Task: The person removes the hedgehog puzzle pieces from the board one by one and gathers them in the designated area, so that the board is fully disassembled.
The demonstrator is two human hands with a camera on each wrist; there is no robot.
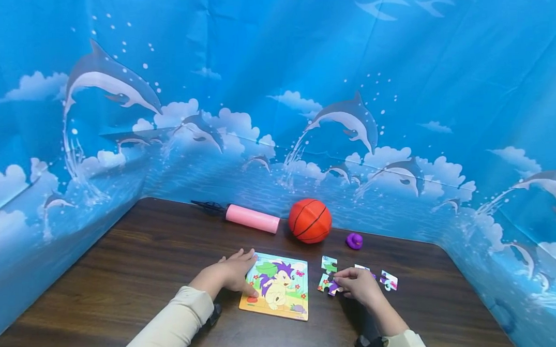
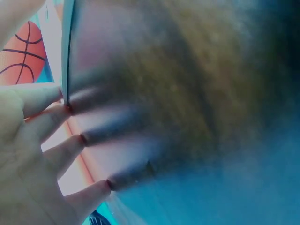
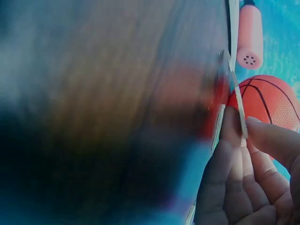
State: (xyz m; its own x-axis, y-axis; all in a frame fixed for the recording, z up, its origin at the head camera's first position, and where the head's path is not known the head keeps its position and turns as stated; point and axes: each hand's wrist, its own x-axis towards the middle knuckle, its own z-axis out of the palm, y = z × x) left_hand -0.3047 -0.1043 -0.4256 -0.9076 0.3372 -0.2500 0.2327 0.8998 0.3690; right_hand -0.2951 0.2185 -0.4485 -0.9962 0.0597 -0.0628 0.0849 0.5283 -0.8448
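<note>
puzzle piece (image 1: 331, 285) sits pinched in the right hand (image 1: 357, 286) just right of the puzzle board (image 1: 275, 287), which the flat, open left hand (image 1: 233, 271) steadies on the desk (image 1: 124, 283); that thin pinch could slip.

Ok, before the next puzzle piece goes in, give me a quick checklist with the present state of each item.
1. Puzzle board steadied: left hand rests on its left edge. Ok.
2. Piece held: right hand pinches a puzzle piece by its edge, also seen in the right wrist view. Ok.
3. Loose pieces within reach, lying right of the board. Ok.
4. Open slot on the board: cannot tell.
5. Basketball, pink pump and purple duck lie behind, apart from the board. Ok.
</note>
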